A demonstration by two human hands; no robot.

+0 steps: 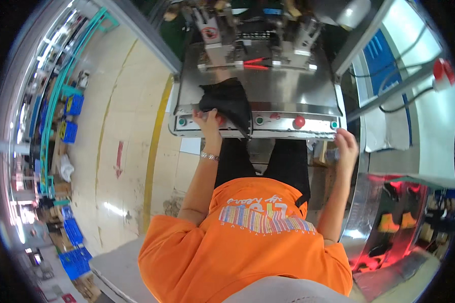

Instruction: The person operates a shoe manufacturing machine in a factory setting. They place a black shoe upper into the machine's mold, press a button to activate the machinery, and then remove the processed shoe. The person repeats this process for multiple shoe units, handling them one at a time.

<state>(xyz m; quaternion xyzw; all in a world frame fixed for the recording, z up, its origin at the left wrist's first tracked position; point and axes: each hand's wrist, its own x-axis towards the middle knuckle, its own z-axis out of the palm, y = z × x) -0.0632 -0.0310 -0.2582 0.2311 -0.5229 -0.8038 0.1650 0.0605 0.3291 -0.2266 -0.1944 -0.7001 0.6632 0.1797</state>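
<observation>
My left hand [207, 122] is at the front panel of a steel machine. Its fingers are closed on the lower left edge of a limp black fabric piece [230, 98], which hangs over the panel. The piece looks like a shoe upper, but its folds hide the exact shape. It partly covers a red button on the left. My right hand [347, 142] is at the panel's right end, just below a green button [334, 124]. Its fingers are loosely bent and slightly apart, with nothing visible in them.
On the front panel [222, 134] are another red button [299, 121] and a green button [259, 120]. Red-handled pliers [257, 64] lie between metal clamps behind the steel plate [298, 91]. Metal posts flank the machine. Orange shoe parts [389, 222] lie under red light at right.
</observation>
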